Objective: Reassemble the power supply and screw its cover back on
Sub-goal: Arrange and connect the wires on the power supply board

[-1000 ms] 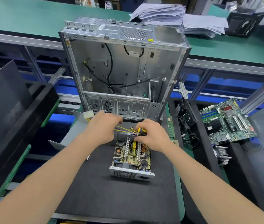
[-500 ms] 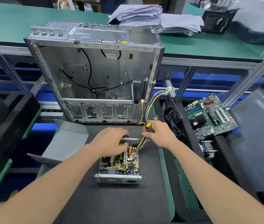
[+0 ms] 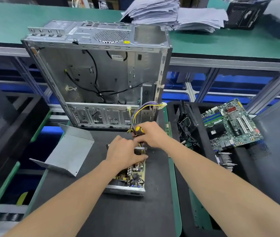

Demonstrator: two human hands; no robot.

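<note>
Centre frame, the left hand (image 3: 123, 153) grips the open power supply (image 3: 130, 177). The right hand (image 3: 151, 134) grasps a yellow-handled screwdriver (image 3: 137, 129).

The left grip (image 3: 123, 153) lies over the far half of the power supply (image 3: 130, 177), so the board there is hidden. Its fingers are out of sight, and whether they hold something cannot be told. The right grip (image 3: 150, 135) wraps the screwdriver (image 3: 137, 129): only the yellow and black handle end shows, while shaft and tip are covered. The wire bundle (image 3: 141, 110) disappears under both. The yellow sticker (image 3: 126, 42) is too small to read. The grey panel (image 3: 276, 142) is cut by the right edge.
</note>
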